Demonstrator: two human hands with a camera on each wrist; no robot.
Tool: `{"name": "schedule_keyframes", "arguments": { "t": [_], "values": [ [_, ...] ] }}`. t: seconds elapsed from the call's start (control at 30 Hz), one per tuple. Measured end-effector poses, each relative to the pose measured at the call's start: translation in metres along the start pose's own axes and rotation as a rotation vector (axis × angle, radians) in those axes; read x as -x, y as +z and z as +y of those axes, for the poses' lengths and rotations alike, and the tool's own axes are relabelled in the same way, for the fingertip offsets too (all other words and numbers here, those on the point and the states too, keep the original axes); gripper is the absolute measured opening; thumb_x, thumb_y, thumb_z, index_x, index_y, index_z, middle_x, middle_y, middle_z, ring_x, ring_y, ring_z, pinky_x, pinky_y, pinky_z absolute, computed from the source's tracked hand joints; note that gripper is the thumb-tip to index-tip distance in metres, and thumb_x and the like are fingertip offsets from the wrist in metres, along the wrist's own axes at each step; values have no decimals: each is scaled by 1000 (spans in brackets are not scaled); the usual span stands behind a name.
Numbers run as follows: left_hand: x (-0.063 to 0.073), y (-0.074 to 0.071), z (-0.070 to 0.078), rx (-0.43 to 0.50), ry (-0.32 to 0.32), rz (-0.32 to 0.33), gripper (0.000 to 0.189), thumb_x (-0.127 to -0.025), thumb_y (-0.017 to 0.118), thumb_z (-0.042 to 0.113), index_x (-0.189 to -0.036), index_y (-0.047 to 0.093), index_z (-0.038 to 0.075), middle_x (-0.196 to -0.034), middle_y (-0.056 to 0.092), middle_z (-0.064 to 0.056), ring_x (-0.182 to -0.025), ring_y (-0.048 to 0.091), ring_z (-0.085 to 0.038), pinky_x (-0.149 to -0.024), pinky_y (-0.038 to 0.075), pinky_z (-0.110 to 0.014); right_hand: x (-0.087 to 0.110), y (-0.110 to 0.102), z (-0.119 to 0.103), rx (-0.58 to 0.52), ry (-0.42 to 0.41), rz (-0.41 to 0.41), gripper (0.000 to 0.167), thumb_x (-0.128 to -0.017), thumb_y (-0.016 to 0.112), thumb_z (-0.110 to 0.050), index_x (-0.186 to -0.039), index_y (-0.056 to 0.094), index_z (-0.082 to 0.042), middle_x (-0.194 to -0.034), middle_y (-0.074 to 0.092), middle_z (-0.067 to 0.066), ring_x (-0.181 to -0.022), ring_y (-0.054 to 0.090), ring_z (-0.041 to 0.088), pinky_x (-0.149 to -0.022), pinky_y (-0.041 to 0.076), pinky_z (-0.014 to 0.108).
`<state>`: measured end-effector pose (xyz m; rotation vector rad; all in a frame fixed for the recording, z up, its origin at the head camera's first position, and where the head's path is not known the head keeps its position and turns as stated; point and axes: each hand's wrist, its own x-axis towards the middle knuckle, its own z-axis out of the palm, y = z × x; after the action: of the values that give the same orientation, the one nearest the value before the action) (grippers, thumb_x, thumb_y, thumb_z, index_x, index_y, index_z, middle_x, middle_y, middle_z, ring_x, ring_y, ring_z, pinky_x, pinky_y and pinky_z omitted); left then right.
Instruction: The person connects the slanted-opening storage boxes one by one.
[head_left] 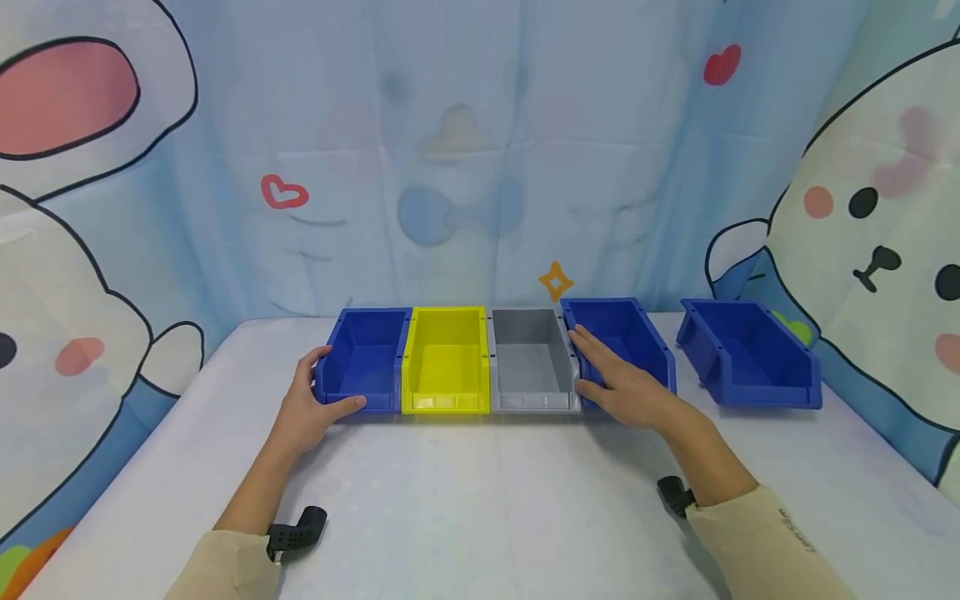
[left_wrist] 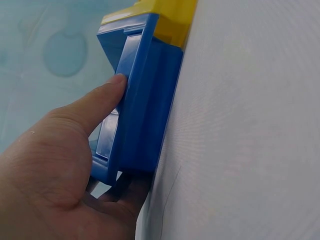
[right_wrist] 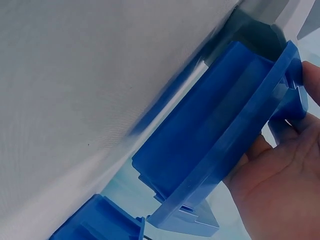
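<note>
Several plastic storage bins stand in a row. My left hand (head_left: 303, 414) grips the leftmost blue bin (head_left: 367, 358), thumb on its front lip and fingers along its outer left side. Beside it are a yellow bin (head_left: 447, 402) and a grey bin (head_left: 534, 402), walls close together. At the grey bin's right, my right hand (head_left: 633, 392) holds another blue bin (head_left: 618, 321) by its left side. In the right wrist view this blue bin (right_wrist: 215, 125) is tilted, with a gap between its base and the table.
One more blue bin (head_left: 765, 354) stands apart at the far right, angled. A white cloth-covered table (head_left: 480, 508) lies under everything. Behind it hangs a pale blue curtain (head_left: 465, 208) with cartoon prints. Both wrists wear black camera mounts (head_left: 298, 533).
</note>
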<state>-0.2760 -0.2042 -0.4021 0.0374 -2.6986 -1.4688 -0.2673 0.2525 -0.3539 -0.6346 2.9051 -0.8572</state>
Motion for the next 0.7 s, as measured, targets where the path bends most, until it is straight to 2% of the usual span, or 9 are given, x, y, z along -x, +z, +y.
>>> {"name": "schedule_keyframes", "arguments": {
  "t": [0.4,0.7],
  "values": [
    [-1,-2,-1,-5,-6,-4,103,-91,80,30,-166,10,25,-173,10,-21,-158,15,-46,-125,20,-66,-3,2,1,-38,-20,-22,76,-109,53,-25,-167,7,-12,-175,0,16,-157,7,51,-120,14,76],
    [-1,-1,2,-8,-14,-3,103,-91,80,31,-166,11,25,-173,11,-22,-158,16,-46,-125,21,-66,-4,1,2,-28,-20,-24,75,-109,53,-23,-167,8,-10,-175,1,18,-158,7,50,-121,13,74]
  ]
}}
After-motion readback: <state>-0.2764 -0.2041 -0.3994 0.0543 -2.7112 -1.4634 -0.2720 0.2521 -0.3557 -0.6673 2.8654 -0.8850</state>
